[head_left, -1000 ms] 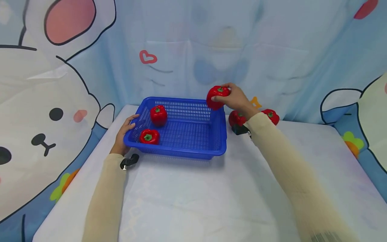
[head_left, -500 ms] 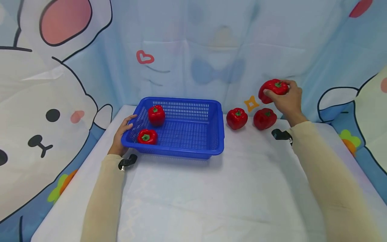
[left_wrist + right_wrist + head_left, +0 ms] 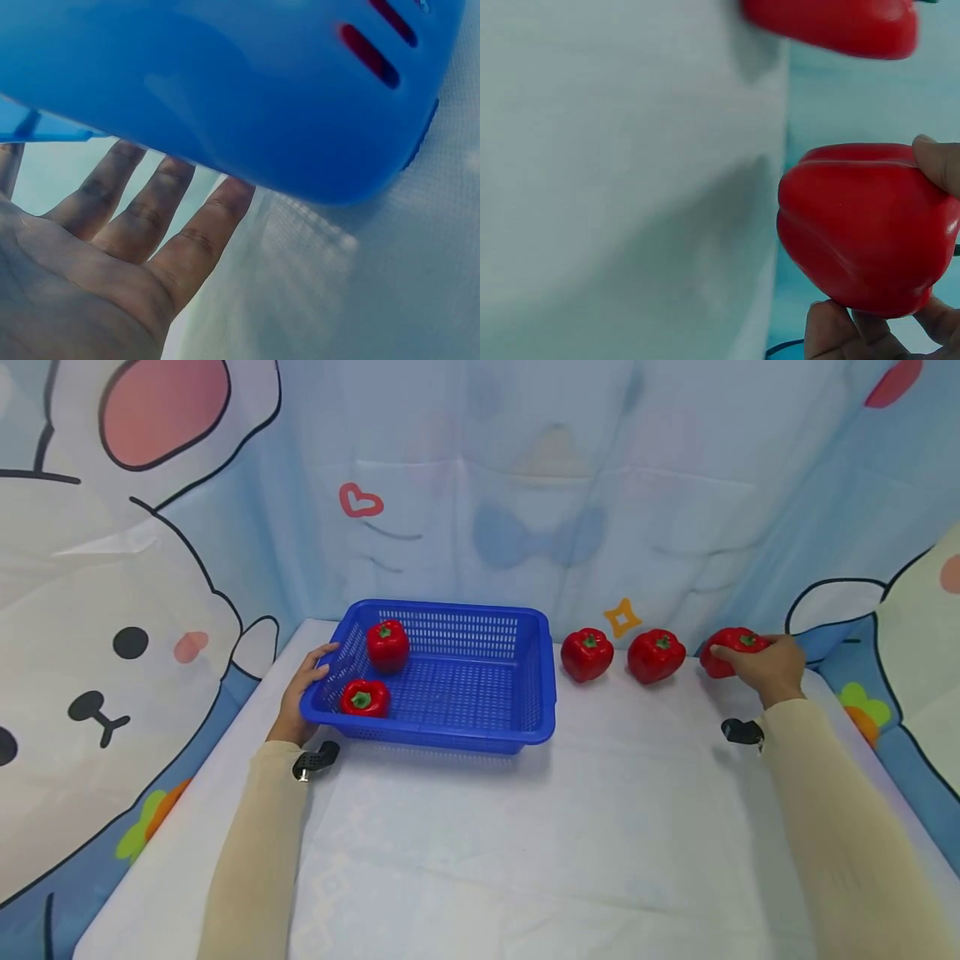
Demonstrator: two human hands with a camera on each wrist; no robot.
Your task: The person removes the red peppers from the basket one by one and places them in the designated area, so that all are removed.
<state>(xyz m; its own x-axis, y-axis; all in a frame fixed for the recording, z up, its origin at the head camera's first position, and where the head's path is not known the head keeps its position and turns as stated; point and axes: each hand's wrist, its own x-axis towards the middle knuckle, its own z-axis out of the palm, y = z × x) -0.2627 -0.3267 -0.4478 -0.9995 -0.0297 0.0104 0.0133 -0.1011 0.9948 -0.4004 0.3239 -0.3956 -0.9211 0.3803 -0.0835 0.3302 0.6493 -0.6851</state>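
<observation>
In the head view, my right hand (image 3: 776,668) grips a red bell pepper (image 3: 731,652) at the right end of a row of peppers. The right wrist view shows the pepper (image 3: 866,225) between thumb and fingers, close by the table's back edge. My left hand (image 3: 300,693) rests against the left end of a blue plastic basket (image 3: 442,739). In the left wrist view, its fairly straight fingers (image 3: 199,240) touch the basket's outer side (image 3: 225,97). Inside the basket, on its left, lie two red bell peppers, one at the back (image 3: 387,647) and one in front (image 3: 365,699).
Between basket and right hand, two more red bell peppers stand on the white table (image 3: 480,852), one nearer the basket (image 3: 587,654) and one further right (image 3: 656,657). A light blue cartoon-print curtain (image 3: 540,468) hangs behind the table and at both sides.
My right hand has carried the bell pepper from over the basket's right end to the right and down beside the other two. My left hand and the basket stay in place.
</observation>
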